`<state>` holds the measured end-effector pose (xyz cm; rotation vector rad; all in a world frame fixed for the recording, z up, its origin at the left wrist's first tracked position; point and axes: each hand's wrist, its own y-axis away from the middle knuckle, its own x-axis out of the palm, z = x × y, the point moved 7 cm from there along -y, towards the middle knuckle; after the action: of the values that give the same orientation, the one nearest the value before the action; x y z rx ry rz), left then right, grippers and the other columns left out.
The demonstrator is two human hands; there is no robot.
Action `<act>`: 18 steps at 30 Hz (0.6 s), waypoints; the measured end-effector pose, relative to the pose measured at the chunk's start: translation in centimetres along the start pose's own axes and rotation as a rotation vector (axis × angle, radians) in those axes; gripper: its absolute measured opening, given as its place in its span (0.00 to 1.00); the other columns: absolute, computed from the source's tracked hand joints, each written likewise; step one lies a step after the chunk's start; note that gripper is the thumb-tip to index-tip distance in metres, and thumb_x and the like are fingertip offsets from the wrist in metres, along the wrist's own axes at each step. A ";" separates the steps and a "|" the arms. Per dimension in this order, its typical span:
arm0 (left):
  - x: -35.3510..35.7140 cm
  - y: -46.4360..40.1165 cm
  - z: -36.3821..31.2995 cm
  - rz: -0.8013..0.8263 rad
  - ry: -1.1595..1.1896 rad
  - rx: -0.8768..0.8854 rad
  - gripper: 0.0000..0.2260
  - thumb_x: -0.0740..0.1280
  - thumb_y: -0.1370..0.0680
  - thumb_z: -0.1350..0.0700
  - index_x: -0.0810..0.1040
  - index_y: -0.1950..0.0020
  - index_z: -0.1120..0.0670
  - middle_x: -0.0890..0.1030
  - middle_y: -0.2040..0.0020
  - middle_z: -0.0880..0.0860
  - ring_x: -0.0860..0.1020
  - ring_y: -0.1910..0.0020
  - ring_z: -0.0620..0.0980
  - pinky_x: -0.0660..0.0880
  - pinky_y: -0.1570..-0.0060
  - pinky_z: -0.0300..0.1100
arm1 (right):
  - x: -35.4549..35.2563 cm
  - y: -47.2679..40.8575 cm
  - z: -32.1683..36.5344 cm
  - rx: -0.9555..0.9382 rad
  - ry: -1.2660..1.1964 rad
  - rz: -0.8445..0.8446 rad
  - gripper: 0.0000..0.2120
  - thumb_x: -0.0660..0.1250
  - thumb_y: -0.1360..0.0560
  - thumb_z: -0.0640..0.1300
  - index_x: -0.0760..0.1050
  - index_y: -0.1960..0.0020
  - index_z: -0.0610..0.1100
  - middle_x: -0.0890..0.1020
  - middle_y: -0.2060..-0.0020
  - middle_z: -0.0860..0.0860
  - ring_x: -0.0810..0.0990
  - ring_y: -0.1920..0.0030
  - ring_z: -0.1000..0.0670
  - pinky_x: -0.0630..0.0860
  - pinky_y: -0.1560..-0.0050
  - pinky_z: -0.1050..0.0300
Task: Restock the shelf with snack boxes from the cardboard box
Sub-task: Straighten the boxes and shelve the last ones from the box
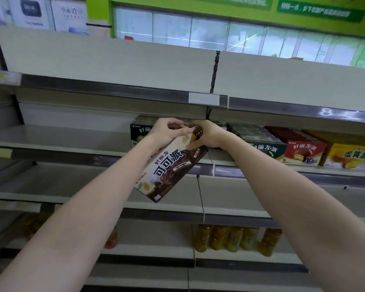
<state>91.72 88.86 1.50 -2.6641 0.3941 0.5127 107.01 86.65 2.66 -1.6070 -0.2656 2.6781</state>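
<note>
2 bare forearms, no sleeves visible; the left hand (pixel 167 131) and right hand (pixel 207 133) carry no rings or gloves

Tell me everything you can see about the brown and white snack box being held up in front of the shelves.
The cocoa pie box is a flat printed carton, cream on one side and chocolate brown on the other, with large Chinese lettering and pictures of chocolate-coated pies. It looks closed and undamaged. It is tilted, upper end toward the shelf and lower corner toward the camera, held in the air. The left hand and the right hand both grip its upper end. Nothing else touches it.
</note>
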 end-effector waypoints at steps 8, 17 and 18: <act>-2.9 -0.3 4.9 0.027 -0.298 -0.036 0.30 0.79 0.36 0.44 0.79 0.37 0.50 0.79 0.40 0.52 0.77 0.56 0.44 0.74 0.60 0.39 | -0.7 0.1 -8.4 0.268 -0.435 -0.124 0.55 0.86 0.53 0.54 0.69 0.31 0.42 0.82 0.42 0.45 0.83 0.44 0.42 0.82 0.48 0.39; 1.8 -2.3 0.4 -0.058 -0.490 0.098 0.30 0.75 0.32 0.42 0.75 0.31 0.47 0.75 0.30 0.48 0.74 0.32 0.53 0.70 0.35 0.51 | -2.3 1.0 -7.5 0.239 -0.083 -0.213 0.40 0.81 0.34 0.42 0.67 0.26 0.46 0.75 0.33 0.46 0.78 0.38 0.45 0.76 0.38 0.52; 2.2 -2.6 0.1 -0.064 -0.489 0.100 0.29 0.75 0.31 0.42 0.75 0.31 0.46 0.75 0.30 0.48 0.74 0.33 0.52 0.70 0.36 0.50 | -2.4 1.0 -7.1 0.202 0.013 -0.220 0.37 0.79 0.32 0.44 0.68 0.26 0.47 0.76 0.33 0.47 0.77 0.37 0.44 0.75 0.38 0.54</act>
<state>94.58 90.76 1.40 -2.3402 0.1803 1.0589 114.44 86.43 1.34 -1.4456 -0.1552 2.4420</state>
